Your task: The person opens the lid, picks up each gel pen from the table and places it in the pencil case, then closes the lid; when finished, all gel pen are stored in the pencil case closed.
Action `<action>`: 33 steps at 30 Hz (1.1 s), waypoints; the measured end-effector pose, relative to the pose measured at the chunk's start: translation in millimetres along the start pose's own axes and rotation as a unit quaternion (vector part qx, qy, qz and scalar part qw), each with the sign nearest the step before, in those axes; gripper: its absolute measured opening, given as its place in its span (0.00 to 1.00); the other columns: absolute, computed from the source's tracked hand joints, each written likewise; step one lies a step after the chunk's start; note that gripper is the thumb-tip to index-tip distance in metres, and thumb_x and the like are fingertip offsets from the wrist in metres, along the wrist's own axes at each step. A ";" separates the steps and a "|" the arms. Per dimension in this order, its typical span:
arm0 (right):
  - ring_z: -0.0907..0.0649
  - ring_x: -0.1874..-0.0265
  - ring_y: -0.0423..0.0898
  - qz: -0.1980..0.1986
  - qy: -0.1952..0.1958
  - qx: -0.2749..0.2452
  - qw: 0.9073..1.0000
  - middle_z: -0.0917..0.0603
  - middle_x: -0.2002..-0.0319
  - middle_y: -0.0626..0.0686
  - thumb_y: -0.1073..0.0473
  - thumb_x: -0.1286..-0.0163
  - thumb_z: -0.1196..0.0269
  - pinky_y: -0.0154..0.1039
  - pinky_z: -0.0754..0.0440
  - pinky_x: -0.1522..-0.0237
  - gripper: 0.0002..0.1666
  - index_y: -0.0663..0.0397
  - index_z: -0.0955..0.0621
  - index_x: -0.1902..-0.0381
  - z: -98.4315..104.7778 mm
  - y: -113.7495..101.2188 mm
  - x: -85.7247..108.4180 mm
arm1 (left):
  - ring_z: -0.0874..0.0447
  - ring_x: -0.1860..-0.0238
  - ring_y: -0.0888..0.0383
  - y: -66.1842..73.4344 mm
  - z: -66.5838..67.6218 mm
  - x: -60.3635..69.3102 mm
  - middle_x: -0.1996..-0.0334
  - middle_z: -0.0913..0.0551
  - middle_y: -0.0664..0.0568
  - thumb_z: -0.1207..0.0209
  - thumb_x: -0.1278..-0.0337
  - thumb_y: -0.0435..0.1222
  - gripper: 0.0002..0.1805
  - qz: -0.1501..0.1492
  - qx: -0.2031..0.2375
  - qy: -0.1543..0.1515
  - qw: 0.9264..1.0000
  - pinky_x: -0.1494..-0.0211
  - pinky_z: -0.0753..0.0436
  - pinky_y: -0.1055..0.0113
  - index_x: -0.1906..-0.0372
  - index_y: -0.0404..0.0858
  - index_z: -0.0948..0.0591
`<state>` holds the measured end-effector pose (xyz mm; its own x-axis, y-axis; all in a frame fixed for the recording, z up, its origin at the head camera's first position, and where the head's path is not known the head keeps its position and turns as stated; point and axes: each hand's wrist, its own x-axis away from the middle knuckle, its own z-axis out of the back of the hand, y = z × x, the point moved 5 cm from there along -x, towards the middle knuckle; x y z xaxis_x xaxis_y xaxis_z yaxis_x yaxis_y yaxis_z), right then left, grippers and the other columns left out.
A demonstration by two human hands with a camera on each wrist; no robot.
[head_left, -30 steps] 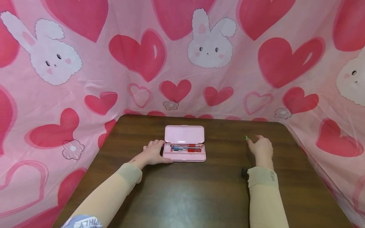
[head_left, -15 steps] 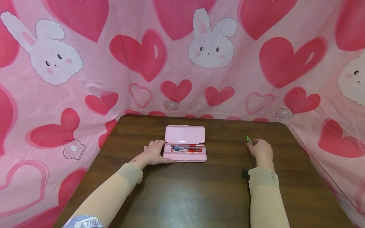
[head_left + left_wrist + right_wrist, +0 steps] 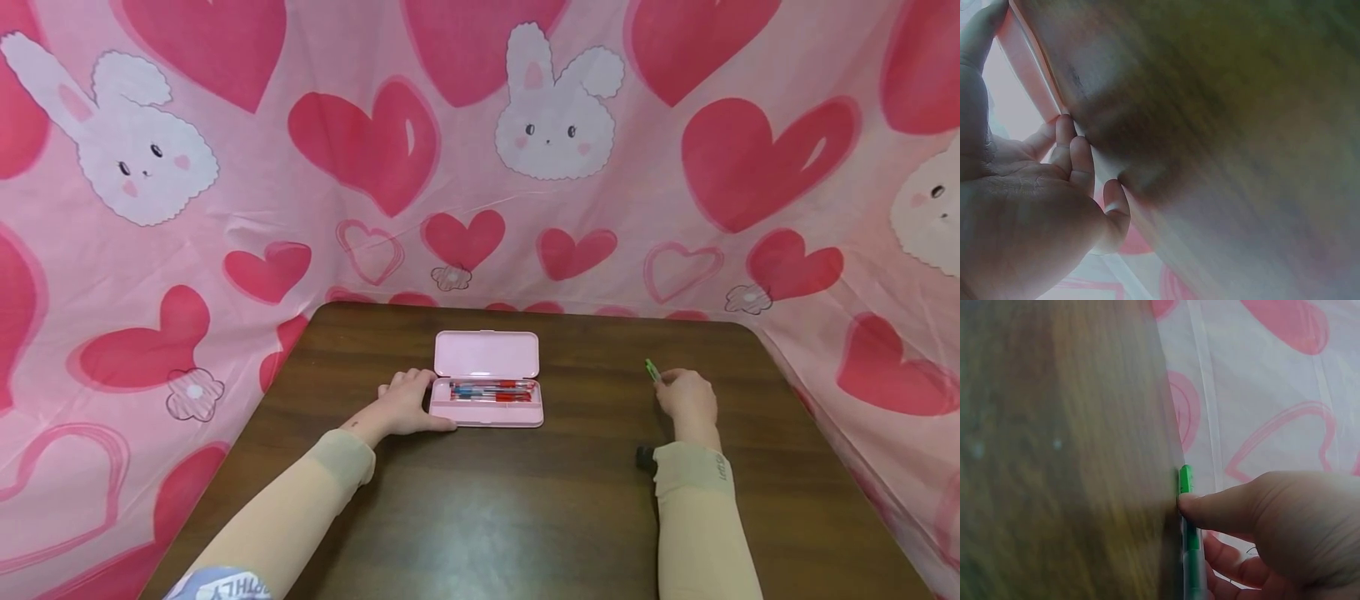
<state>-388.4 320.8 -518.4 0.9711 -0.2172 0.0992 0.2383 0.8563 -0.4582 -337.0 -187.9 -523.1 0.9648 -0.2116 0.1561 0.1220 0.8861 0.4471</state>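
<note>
A pink pencil case (image 3: 472,414) lies on the table with its lid (image 3: 486,354) tipped back. Several gel pens (image 3: 491,391), with red and blue parts, lie in its rear compartment; the front strip shows bare pink. My left hand (image 3: 405,405) holds the case's left end, thumb along the front corner and index finger near the hinge. Its other fingertips touch the table in the left wrist view. Well to the right of the case, my right hand (image 3: 688,402) pinches a green pen (image 3: 1186,479) between thumb and fingers. The pen's lower part is partly hidden by the hand.
The brown wooden table (image 3: 480,500) runs to a pink cloth backdrop (image 3: 465,183) printed with hearts and rabbits, which closes off the back and both sides. A small black object (image 3: 644,456) sits at the right wrist.
My right hand's fingers have drawn back and closed on the green pen, so more of it shows. The left hand and the pencil case stay in place.
</note>
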 end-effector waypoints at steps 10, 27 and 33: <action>0.19 0.35 0.76 0.032 0.022 -0.004 0.999 0.16 0.33 0.72 0.52 0.18 0.42 0.71 0.21 0.37 0.25 0.62 0.16 0.34 2.8 -18.6 7.3 | 0.31 0.29 0.45 -0.5 -0.7 0.6 0.29 0.23 0.46 0.23 0.57 0.72 0.59 0.001 0.004 -0.003 1.000 0.29 0.31 0.39 0.23 0.45 0.29; 0.15 0.44 0.72 0.162 0.063 0.006 0.985 0.15 0.42 0.70 0.57 0.18 0.39 0.70 0.18 0.43 0.20 0.59 0.14 0.35 1.9 -105.3 34.0 | 0.31 0.30 0.45 -1.2 0.3 0.2 0.30 0.23 0.46 0.23 0.56 0.71 0.58 -0.001 0.004 -0.002 1.000 0.29 0.30 0.39 0.23 0.46 0.28; 0.13 0.49 0.67 0.196 0.080 0.017 0.977 0.13 0.48 0.66 0.58 0.19 0.35 0.66 0.16 0.44 0.18 0.58 0.12 0.38 -9.7 -127.8 41.5 | 0.31 0.29 0.44 0.6 1.1 1.5 0.30 0.23 0.45 0.23 0.56 0.71 0.58 -0.001 0.008 -0.005 1.000 0.30 0.31 0.39 0.23 0.45 0.28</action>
<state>-378.7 197.8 -464.3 0.9738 0.0626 -0.2186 -0.1485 0.9033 -0.4026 -335.7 -188.2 -521.6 0.9623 -0.2179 0.1627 0.1210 0.8788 0.4615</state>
